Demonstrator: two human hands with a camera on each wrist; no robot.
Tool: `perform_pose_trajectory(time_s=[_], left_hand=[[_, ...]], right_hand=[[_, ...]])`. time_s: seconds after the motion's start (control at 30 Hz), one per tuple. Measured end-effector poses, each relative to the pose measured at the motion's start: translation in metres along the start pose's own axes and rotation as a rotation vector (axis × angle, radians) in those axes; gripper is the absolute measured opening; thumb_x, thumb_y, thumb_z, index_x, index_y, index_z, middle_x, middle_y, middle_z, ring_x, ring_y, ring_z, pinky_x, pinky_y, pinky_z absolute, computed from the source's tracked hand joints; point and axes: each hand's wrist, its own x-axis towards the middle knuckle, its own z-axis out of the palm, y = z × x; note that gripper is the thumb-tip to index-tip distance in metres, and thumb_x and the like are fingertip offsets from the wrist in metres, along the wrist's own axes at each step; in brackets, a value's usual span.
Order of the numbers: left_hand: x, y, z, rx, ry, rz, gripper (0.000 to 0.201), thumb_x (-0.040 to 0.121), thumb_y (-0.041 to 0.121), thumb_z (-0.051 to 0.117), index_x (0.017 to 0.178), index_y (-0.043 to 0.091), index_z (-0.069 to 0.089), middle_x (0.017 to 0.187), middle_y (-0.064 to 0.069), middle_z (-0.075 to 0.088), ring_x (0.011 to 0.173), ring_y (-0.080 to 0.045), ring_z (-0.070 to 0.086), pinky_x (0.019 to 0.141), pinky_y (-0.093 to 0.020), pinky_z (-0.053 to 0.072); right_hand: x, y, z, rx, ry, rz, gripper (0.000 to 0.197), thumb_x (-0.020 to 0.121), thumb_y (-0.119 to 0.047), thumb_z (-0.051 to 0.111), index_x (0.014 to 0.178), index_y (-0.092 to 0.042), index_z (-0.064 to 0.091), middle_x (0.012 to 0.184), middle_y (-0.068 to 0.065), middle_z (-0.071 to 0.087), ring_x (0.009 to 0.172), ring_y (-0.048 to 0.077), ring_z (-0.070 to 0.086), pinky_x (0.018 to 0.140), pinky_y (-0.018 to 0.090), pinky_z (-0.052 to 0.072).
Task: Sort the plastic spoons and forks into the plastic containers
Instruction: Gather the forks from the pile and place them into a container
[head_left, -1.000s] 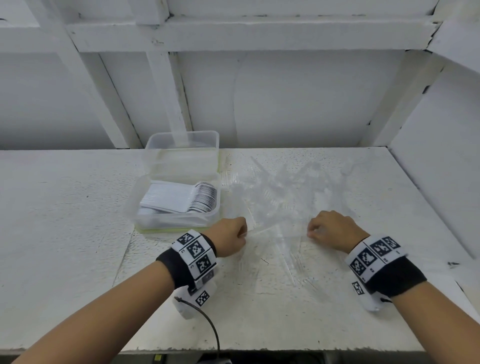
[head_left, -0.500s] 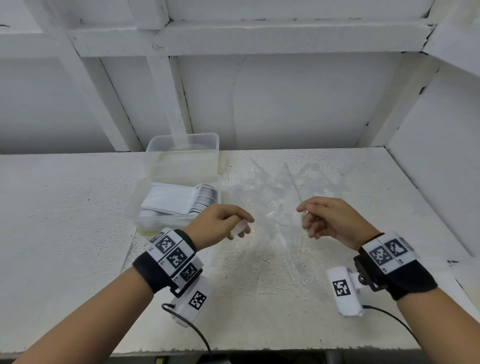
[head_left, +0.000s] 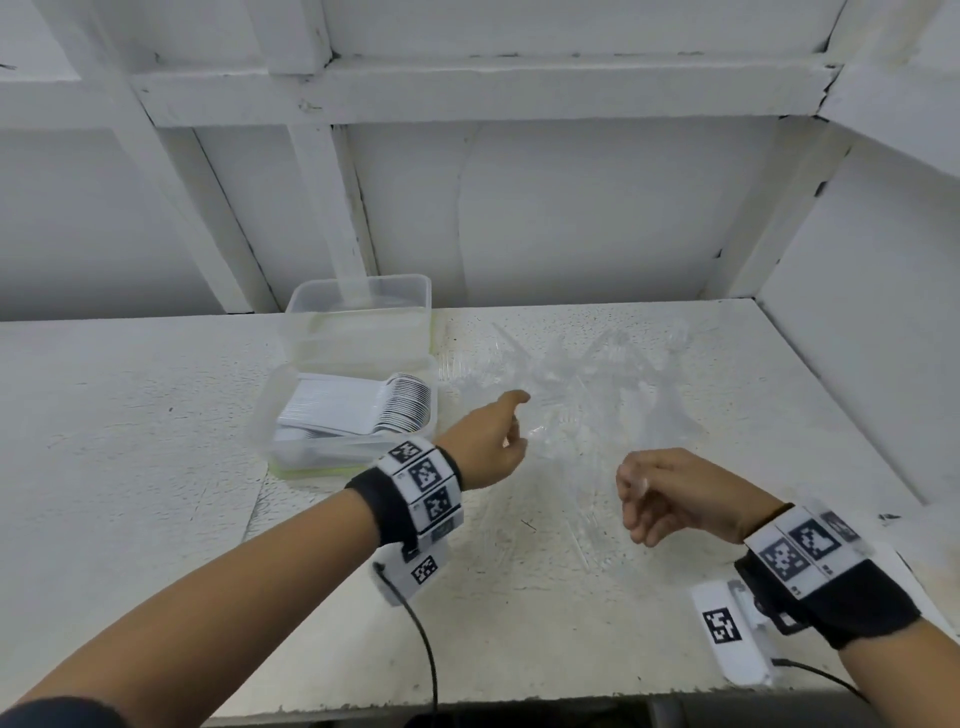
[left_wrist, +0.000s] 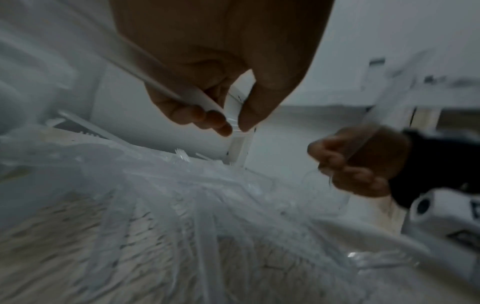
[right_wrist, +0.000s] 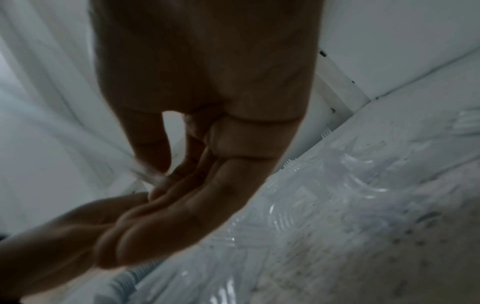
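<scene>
Clear plastic cutlery (head_left: 582, 395) lies heaped on the white table (head_left: 156, 415), at 3 o'clock from two containers: the near container (head_left: 353, 415) holds stacked white pieces, the far container (head_left: 358, 317) is translucent. The left wrist view alone shows the left hand (head_left: 488, 441) pinching a clear utensil (left_wrist: 207, 102). The right hand (head_left: 670, 493) has fingers curled around a clear utensil; type unreadable.

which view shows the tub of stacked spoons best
The head view: the near tub sits left of the left hand, with the white spoons stacked inside in plain sight. Both wrist views look at the fingers and the pile of clear cutlery; neither clearly shows the tub.
</scene>
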Motion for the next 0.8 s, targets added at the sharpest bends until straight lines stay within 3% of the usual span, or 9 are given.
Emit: perform_pose_trajectory(time_s=[0.13, 0.3, 0.37, 0.47, 0.6, 0.67, 0.8], left_hand=[[0.024, 0.005, 0.016, 0.198, -0.112, 0.056, 0.042, 0.094, 0.02, 0.049, 0.133, 0.007, 0.043, 0.118, -0.012, 0.055, 0.107, -0.026, 0.054, 0.085, -0.026, 0.038], [0.041, 0.004, 0.026, 0.366, -0.237, 0.079, 0.039, 0.096, 0.024, 0.048, 0.127, 0.003, 0.052, 0.13, -0.01, 0.041, 0.105, -0.028, 0.054, 0.09, -0.031, 0.042], [0.046, 0.004, 0.027, 0.413, -0.283, 0.049, 0.035, 0.097, 0.024, 0.046, 0.124, 0.004, 0.055, 0.129, -0.012, 0.044, 0.108, -0.028, 0.054, 0.094, -0.033, 0.042], [0.049, 0.005, 0.026, 0.424, -0.293, 0.031, 0.028, 0.096, 0.021, 0.045, 0.112, 0.003, 0.059, 0.119, -0.015, 0.052, 0.108, -0.029, 0.053, 0.089, -0.032, 0.04], [0.044, 0.011, 0.012, 0.299, -0.215, 0.093, 0.025, 0.094, 0.024, 0.051, 0.103, 0.004, 0.064, 0.11, -0.009, 0.063, 0.103, -0.023, 0.057, 0.081, -0.024, 0.039], [0.038, 0.014, 0.001, 0.184, -0.214, 0.115, 0.025, 0.093, 0.026, 0.054, 0.104, 0.007, 0.066, 0.109, -0.004, 0.066, 0.101, -0.017, 0.059, 0.081, -0.02, 0.039], [0.021, 0.014, -0.021, 0.026, -0.236, 0.129, 0.026, 0.095, 0.029, 0.051, 0.106, 0.012, 0.067, 0.093, 0.005, 0.065, 0.077, 0.002, 0.054, 0.07, -0.01, 0.038]], right_hand=[[-0.002, 0.012, 0.002, -0.139, 0.001, 0.024, 0.013, 0.091, 0.002, 0.045, 0.083, -0.003, 0.054, 0.074, 0.016, 0.062, 0.062, 0.022, 0.065, 0.056, 0.033, 0.053], [-0.001, 0.03, 0.008, -0.086, 0.117, 0.038, 0.014, 0.091, 0.004, 0.039, 0.092, -0.008, 0.046, 0.08, 0.015, 0.057, 0.06, 0.022, 0.062, 0.053, 0.037, 0.054], [-0.001, 0.032, 0.006, -0.084, 0.172, 0.019, 0.016, 0.092, 0.004, 0.037, 0.092, -0.011, 0.042, 0.081, 0.014, 0.057, 0.06, 0.022, 0.06, 0.052, 0.034, 0.053], [-0.001, 0.033, 0.0, -0.084, 0.24, -0.009, 0.019, 0.091, 0.003, 0.036, 0.093, -0.016, 0.04, 0.081, 0.012, 0.059, 0.063, 0.021, 0.058, 0.053, 0.031, 0.051], [0.001, 0.033, -0.011, -0.032, 0.427, -0.096, 0.022, 0.093, 0.005, 0.035, 0.096, -0.01, 0.051, 0.078, 0.011, 0.059, 0.062, 0.019, 0.053, 0.054, 0.027, 0.047], [0.001, 0.03, -0.016, -0.018, 0.522, -0.169, 0.025, 0.093, 0.006, 0.035, 0.089, -0.008, 0.056, 0.075, 0.011, 0.057, 0.06, 0.017, 0.05, 0.054, 0.025, 0.045], [0.006, 0.019, -0.023, -0.013, 0.519, -0.222, 0.022, 0.099, -0.009, 0.036, 0.09, -0.017, 0.054, 0.069, 0.007, 0.052, 0.057, 0.016, 0.045, 0.051, 0.025, 0.041]])
